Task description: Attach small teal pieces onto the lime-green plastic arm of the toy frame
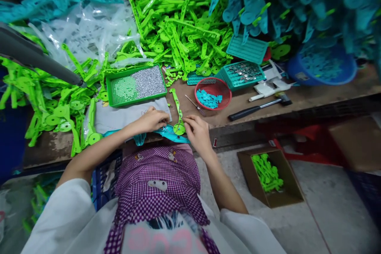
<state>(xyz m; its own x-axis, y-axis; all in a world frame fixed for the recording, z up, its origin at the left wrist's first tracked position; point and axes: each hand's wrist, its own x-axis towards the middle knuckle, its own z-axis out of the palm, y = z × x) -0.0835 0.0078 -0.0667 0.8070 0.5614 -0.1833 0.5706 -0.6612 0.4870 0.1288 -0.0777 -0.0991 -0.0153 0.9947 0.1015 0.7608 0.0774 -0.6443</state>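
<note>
At the bench's front edge lies a long blue plastic part (172,134) with a flared end. On it rests a bright green plastic part (179,128), a slim arm with a round disc at its near end. My right hand (199,131) has its thumb and fingers closed at the disc's right side, against the green part. My left hand (153,120) is curled just left of the disc, above the blue part. Its fingertips press together, and whatever they hold is hidden.
Behind my hands stand a green tray (108,91) of small metal pieces and a red basket (228,97) of blue pieces. A screwdriver (195,104) and hammer (258,108) lie right. Green parts (178,27) pile behind. A power driver (38,55) hangs left.
</note>
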